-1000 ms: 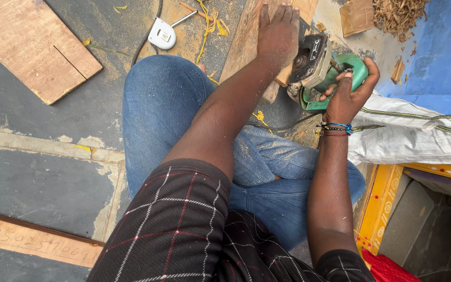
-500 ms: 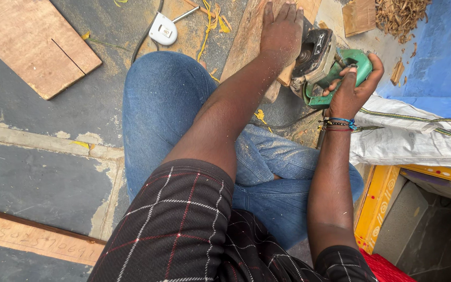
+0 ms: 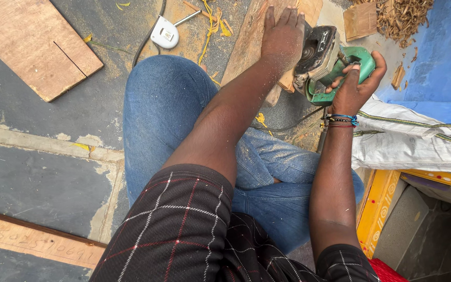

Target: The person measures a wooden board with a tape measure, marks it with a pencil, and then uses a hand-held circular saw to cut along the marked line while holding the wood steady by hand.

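My left hand [image 3: 284, 32] lies flat, palm down, on a long wooden plank [image 3: 249, 39] that runs away from my knee. My right hand [image 3: 355, 86] grips the green handle of an electric hand planer [image 3: 323, 55], whose grey body rests on the plank's right side, right beside my left hand. A beaded band circles my right wrist. My blue-jeaned legs are folded under the plank's near end, dusted with sawdust.
A white tape measure [image 3: 164, 33] lies on the ground left of the plank. A notched plywood board [image 3: 32, 44] sits at upper left, a wood strip [image 3: 37, 243] at lower left. Wood shavings [image 3: 400, 18] pile at upper right. A white sack [image 3: 403, 138] and yellow frame [image 3: 379, 206] lie on the right.
The planer and my right hand have slid slightly back along the plank toward me. My left hand stays pressed on the plank.
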